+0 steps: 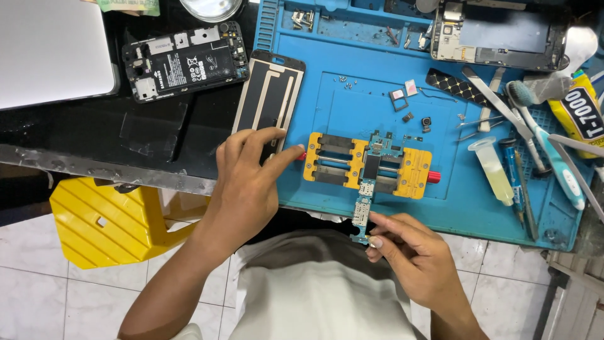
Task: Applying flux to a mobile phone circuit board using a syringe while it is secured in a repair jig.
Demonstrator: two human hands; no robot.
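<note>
One narrow circuit board [365,204], green-blue and studded with small metal parts, sits clamped in one yellow board holder [368,165] near the middle of the blue silicone work mat [453,201], its lower end hanging past the mat's near edge. The right hand [409,252], at 5 o'clock from the holder, pinches that lower end between thumb and fingers. The left hand [248,179], at 9 o'clock, closes finger and thumb on one of two red knobs [302,155]; the other red knob [434,177] sticks out at 3 o'clock. At 10 o'clock lie one flat phone frame [269,94] and one opened black phone [185,60]. At 3 o'clock lie one clear syringe [494,170], one toothbrush [547,145] and one yellow glue tube [576,113]. One yellow plastic stool [107,220] stands at 8 o'clock.
</note>
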